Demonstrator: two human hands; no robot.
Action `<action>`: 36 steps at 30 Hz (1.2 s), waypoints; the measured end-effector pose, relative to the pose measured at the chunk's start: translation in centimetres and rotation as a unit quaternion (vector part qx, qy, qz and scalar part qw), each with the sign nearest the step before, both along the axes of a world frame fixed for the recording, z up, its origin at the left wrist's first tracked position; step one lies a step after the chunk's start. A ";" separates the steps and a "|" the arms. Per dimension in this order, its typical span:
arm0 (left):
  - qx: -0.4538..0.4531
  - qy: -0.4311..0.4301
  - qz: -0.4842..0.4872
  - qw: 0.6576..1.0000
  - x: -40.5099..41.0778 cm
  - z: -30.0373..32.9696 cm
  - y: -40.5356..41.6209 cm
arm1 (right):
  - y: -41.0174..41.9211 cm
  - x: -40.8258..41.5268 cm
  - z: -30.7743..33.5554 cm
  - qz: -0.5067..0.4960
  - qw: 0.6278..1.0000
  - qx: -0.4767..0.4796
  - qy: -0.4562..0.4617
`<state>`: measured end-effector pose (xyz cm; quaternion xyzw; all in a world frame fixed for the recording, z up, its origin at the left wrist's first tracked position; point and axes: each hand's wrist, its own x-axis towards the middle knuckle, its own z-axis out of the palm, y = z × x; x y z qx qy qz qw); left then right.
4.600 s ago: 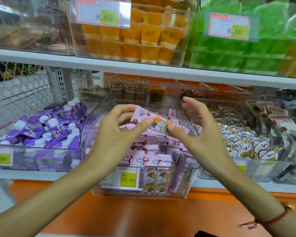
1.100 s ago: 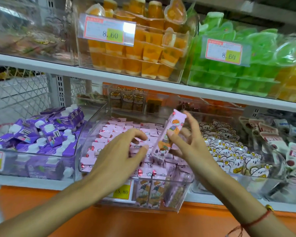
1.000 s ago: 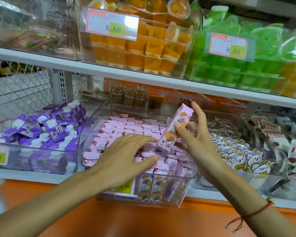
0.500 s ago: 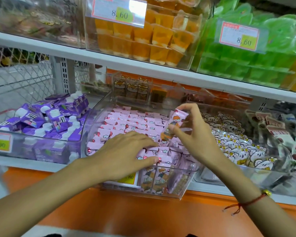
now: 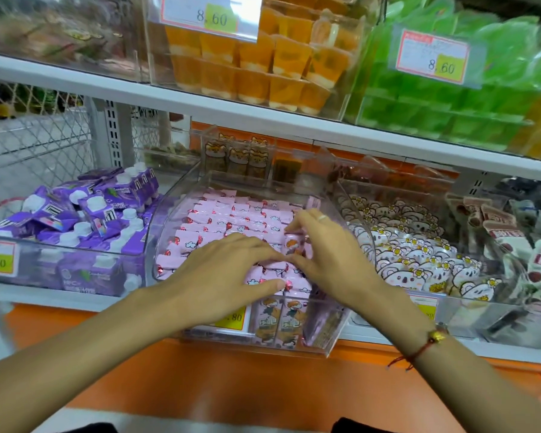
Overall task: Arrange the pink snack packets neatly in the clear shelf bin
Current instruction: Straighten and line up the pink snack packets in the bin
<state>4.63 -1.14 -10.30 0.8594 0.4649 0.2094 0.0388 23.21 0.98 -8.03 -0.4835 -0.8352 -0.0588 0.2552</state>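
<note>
While the left hand (image 5: 228, 276) presses flat on the packets (image 5: 231, 214) mid-frame, the right hand (image 5: 322, 254) pinches one packet (image 5: 292, 245) into the bin (image 5: 334, 332). Next, it likely needs seating level.

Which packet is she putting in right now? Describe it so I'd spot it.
Find the clear bin on the lower shelf, between purple cartons and bear-printed packs. The right hand pinches one pink packet there; unlike its flat-lying neighbours, it stands up, showing an orange cartoon figure.

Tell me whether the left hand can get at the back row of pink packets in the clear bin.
Probably yes: the left hand rests on the front packets, the clear bin is open-topped, and the back row lies uncovered.
</note>
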 end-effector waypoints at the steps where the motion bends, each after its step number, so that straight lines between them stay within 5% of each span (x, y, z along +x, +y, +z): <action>1: -0.001 -0.001 0.001 1.000 0.0 0.0 0.0 | 0.1 0.2 -0.3 -0.002 1.000 -0.007 -0.016; 10: 0.018 -0.048 0.024 0.998 0.5 -0.2 0.0 | -0.2 1.1 0.0 0.014 0.995 -0.083 -0.051; 16: 0.052 0.002 0.013 0.999 1.0 -0.3 1.3 | 1.2 3.0 3.1 -0.060 0.997 -0.010 0.049; 24: 0.026 0.030 0.000 0.999 0.9 0.4 2.7 | 4.2 0.7 1.6 -0.060 0.985 -0.107 -0.118; 31: 0.010 0.013 -0.004 1.000 0.6 0.8 1.9 | 4.1 1.2 0.9 -0.067 0.989 -0.115 -0.061; 36: 0.016 -0.007 0.005 1.000 0.7 0.6 1.5 | 3.6 0.8 0.6 -0.062 0.995 -0.019 -0.074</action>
